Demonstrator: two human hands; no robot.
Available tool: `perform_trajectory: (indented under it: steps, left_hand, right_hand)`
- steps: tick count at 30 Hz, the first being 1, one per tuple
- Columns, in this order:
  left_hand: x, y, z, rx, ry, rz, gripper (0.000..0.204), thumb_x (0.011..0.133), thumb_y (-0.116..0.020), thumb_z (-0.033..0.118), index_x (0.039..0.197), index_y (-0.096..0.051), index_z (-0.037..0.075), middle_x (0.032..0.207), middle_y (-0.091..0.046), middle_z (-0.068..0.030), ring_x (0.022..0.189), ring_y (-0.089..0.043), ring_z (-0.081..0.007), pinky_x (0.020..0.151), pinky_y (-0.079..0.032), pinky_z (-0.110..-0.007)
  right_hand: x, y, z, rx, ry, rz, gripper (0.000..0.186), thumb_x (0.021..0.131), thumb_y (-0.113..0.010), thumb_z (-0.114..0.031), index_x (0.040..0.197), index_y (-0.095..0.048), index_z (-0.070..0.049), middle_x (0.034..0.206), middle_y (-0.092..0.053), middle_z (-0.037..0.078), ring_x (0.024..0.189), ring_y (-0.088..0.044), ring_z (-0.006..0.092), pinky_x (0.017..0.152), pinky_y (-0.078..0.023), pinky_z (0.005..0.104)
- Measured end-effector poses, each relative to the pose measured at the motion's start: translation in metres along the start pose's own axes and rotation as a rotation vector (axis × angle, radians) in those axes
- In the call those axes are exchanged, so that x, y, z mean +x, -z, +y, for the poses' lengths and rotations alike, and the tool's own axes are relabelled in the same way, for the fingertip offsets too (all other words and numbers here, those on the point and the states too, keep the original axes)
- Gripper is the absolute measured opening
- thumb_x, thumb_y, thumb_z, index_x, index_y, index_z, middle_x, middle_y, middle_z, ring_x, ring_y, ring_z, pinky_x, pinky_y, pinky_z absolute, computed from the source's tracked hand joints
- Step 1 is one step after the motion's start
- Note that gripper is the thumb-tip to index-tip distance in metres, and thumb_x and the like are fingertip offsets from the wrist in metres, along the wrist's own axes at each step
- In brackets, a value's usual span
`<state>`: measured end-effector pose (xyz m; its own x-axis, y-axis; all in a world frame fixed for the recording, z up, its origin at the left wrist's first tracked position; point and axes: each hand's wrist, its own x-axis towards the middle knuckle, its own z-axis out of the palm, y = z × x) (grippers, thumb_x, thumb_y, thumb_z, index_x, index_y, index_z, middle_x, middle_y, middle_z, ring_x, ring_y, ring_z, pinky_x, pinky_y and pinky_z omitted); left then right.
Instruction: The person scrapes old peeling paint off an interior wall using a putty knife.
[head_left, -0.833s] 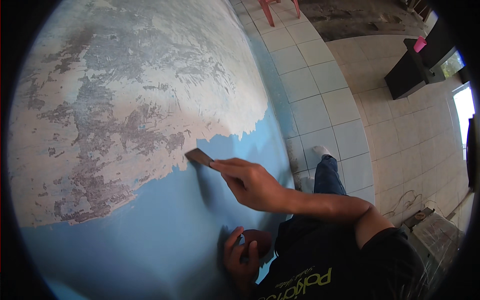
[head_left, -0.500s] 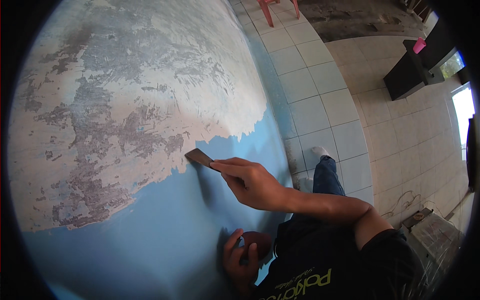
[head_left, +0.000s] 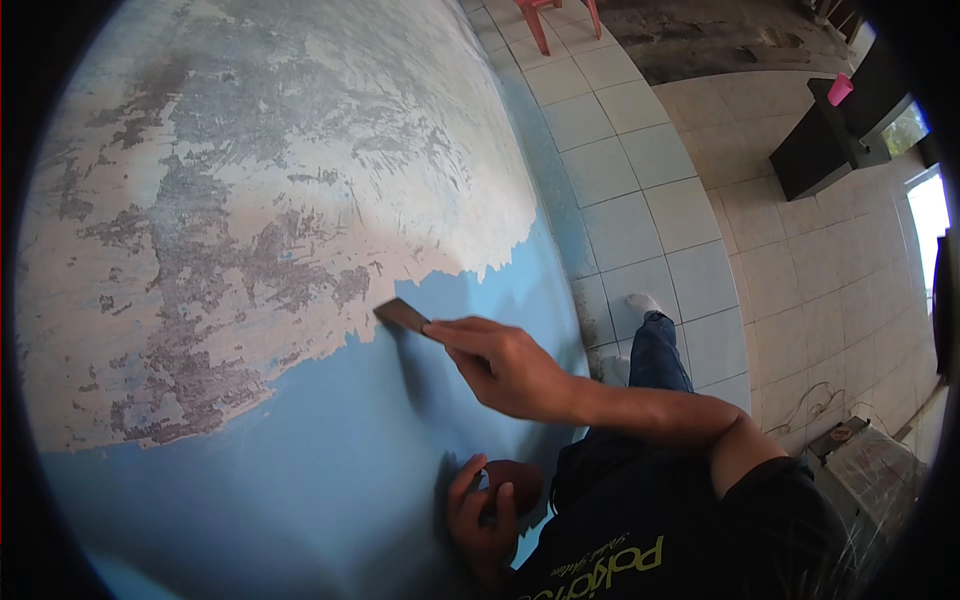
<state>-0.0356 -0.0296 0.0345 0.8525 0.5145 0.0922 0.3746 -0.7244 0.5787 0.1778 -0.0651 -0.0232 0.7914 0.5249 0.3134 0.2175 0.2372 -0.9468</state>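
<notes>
Head view: holds a scraper [head_left: 403, 316] in the right hand [head_left: 515, 372], pinched narrowly at its near end between thumb and fingers. Points the long axis of it away from the fingertips, up and to the left, with the front edge at the ragged border between blue paint [head_left: 300, 440] and a bare patch [head_left: 240, 265] of the wall. Cannot tell for sure about firm contact there. Has the right hand much nearer to this border, just to the lower right of the blade. Keeps the left hand [head_left: 485, 537] lower down, near the dark shirt [head_left: 690, 520], curled around a round reddish-brown object [head_left: 518, 488] of unclear kind. Beyond the wall, to the right: tiled floor [head_left: 620, 225], with one foot [head_left: 641, 301] and a blue trouser leg [head_left: 657, 350] over it. Farther away: red chair [head_left: 540, 32] at the top, pink cup [head_left: 839, 89] on a dark counter [head_left: 808, 150].
</notes>
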Motion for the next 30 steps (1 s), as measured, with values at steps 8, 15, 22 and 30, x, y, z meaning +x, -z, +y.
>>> perform_trajectory:
  steps: [8,15,22,30]
  left_hand:
    - [0.002,-0.002,0.001,0.006,-0.060,0.034,0.017,0.084,-0.076,0.006,0.078,-0.064,-0.002,0.124,-0.067,-0.0194,0.110,-0.068,-0.0349,0.087,-0.056,-0.040]
    - [0.002,-0.002,0.005,-0.001,-0.008,0.000,0.016,0.085,-0.076,0.008,0.079,-0.065,-0.002,0.124,-0.067,-0.0190,0.112,-0.067,-0.0339,0.087,-0.056,-0.040]
    - [0.004,-0.003,0.000,0.012,-0.061,-0.001,0.018,0.086,-0.076,0.009,0.078,-0.065,-0.002,0.125,-0.067,-0.0189,0.111,-0.068,-0.0334,0.086,-0.056,-0.039]
    - [0.004,-0.001,0.005,-0.004,0.011,-0.023,0.018,0.085,-0.076,0.009,0.078,-0.065,-0.003,0.125,-0.067,-0.0191,0.113,-0.067,-0.0340,0.089,-0.056,-0.039]
  right_hand:
    - [0.002,0.001,0.000,0.016,0.020,0.018,0.033,0.094,-0.061,0.004,0.127,-0.066,0.002,0.115,-0.070,0.023,0.089,-0.073,0.0324,0.073,-0.058,0.0356]
    - [0.014,0.005,0.006,0.021,-0.005,-0.007,0.034,0.093,-0.059,0.002,0.126,-0.065,0.001,0.117,-0.068,0.022,0.093,-0.070,0.0397,0.080,-0.057,0.0421]
    - [0.018,0.005,0.008,-0.025,0.046,0.046,0.033,0.095,-0.060,0.003,0.128,-0.066,0.001,0.116,-0.070,0.022,0.089,-0.073,0.0328,0.073,-0.058,0.0351]
    - [0.026,0.008,0.006,0.019,-0.062,0.017,0.034,0.094,-0.060,0.000,0.128,-0.065,0.001,0.115,-0.069,0.023,0.096,-0.070,0.0392,0.082,-0.057,0.0421]
